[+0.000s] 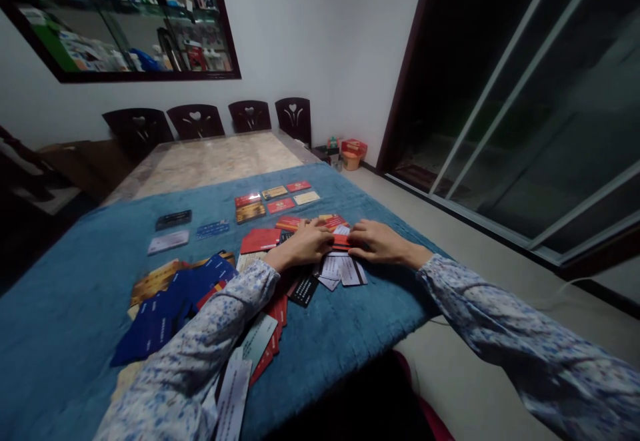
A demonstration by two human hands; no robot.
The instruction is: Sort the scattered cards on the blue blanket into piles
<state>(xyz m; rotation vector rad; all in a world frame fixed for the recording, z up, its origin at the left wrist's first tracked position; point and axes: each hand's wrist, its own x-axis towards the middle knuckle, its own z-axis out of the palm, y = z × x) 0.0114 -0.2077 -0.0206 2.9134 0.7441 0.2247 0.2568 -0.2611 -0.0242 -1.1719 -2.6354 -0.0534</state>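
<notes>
Between my two hands lies a red card [341,244] with a dark stripe, above a loose pile of cards. My left hand [306,244] has its fingers curled at the card's left end. At the right end, my right hand [377,242] pinches it with bent fingers. Pale cards [353,271] with dark stripes fan out just below, beside a black card [303,290] with white print. A red card stack [260,240] sits left of my left hand. Orange-red cards [334,221] show behind the hands. My fingers hide part of the pile.
Blue cards [170,308] spread at left, partly under my left sleeve. Pale and red cards [260,341] lie near the front edge. Small rows of cards [280,193] lie farther back on the blue cloth [210,194]. Chairs [195,121] stand beyond the table.
</notes>
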